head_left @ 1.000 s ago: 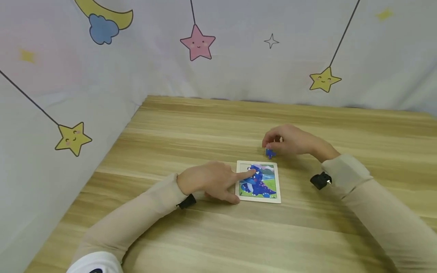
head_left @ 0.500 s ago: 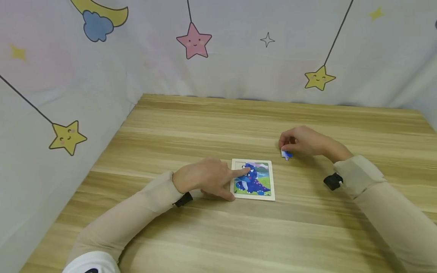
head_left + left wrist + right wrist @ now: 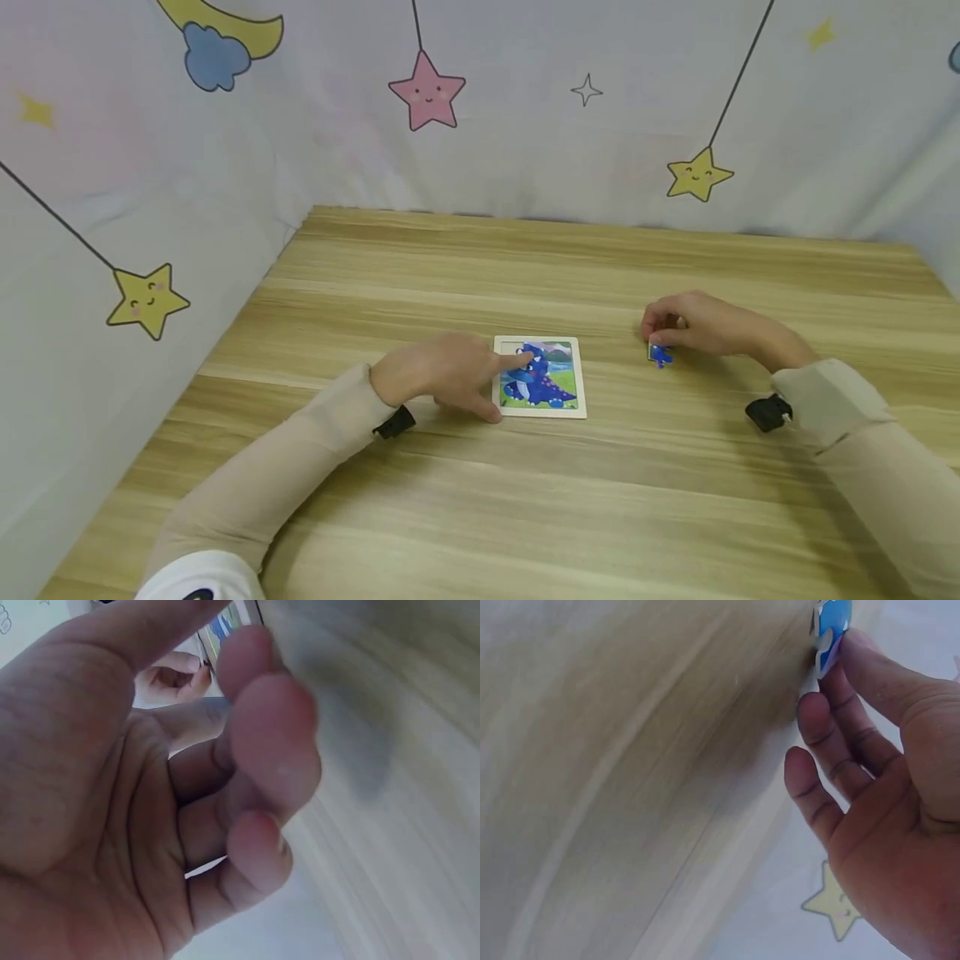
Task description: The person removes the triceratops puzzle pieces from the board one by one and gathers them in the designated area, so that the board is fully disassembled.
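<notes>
A square jigsaw puzzle with a white frame (image 3: pixel 581 383) lies on the table in the head view, its picture a blue dinosaur in a landscape. At its upper left corner a pale bare patch (image 3: pixel 510 348) shows. My left hand (image 3: pixel 448 372) lies at the puzzle's left side, the straight index finger touching the picture and the thumb by the lower left corner. Off to the right, my right hand (image 3: pixel 708 323) pinches a small blue puzzle piece (image 3: pixel 661 355) between thumb and fingers. The right wrist view shows the piece (image 3: pixel 832 628) at the fingertips, the other fingers loosely bent.
The wood-grain table (image 3: pixel 480 508) reaches back to a pale cloth backdrop (image 3: pixel 525 158) printed with stars, a moon and a cloud. Another cloth side (image 3: pixel 67 400) borders the table's left edge. Black wrist-camera mounts (image 3: pixel 768 412) sit at both cuffs.
My right hand has moved right, away from the puzzle, with the piece turning in its fingers. The left index finger stays on the puzzle, which appears slightly shifted left and up.
</notes>
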Motion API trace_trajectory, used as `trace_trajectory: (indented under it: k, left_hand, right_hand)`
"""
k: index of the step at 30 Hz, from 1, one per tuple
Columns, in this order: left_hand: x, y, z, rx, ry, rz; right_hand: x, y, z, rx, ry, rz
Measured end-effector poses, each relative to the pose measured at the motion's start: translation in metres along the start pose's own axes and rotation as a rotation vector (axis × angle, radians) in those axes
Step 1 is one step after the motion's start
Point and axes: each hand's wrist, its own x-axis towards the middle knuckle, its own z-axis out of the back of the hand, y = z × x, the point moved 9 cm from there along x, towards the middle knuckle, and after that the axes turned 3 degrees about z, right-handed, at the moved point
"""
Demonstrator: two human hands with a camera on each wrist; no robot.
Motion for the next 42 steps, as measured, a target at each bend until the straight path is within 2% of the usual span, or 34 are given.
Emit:
trace_trajectory:
  k: [5, 9, 14, 17, 21, 26, 29, 32, 36, 42]
  left_hand:
    - [0.006, 0.013, -0.002, -0.055, -0.004, -0.003]
    - [0.006, 0.017, -0.002, -0.059, -0.004, -0.001]
    - [-0.001, 0.017, 0.002, -0.055, -0.023, -0.031]
    - [-0.004, 0.018, 0.004, -0.057, -0.033, -0.052]
    - [-0.003, 0.02, 0.001, -0.043, -0.026, -0.049]
    - [0.001, 0.021, -0.002, -0.053, -0.017, -0.047]
    - [0.003, 0.02, -0.003, -0.058, -0.004, -0.048]
    - [0.003, 0.017, -0.003, -0.051, 0.02, -0.039]
    - [0.002, 0.015, -0.002, -0.041, 0.048, -0.018]
    - [-0.004, 0.016, -0.002, -0.035, 0.06, 0.012]
  right_hand:
    - [0.002, -0.009, 0.0, 0.004, 0.015, 0.001]
    - [0.01, -0.009, 0.004, -0.034, -0.04, -0.016]
    - [0.035, 0.011, 0.001, -0.121, -0.148, -0.002]
    - [0.054, 0.03, -0.006, -0.134, -0.157, 0.04]
    - [0.078, 0.055, -0.021, -0.094, -0.124, 0.084]
    - [0.095, 0.071, -0.04, -0.033, -0.053, 0.083]
    - [0.098, 0.073, -0.045, 0.001, -0.018, 0.069]
    - [0.1, 0.071, -0.048, 0.079, 0.04, 0.065]
    - [0.102, 0.067, -0.05, 0.163, 0.115, 0.089]
    - [0.105, 0.071, -0.048, 0.201, 0.133, 0.144]
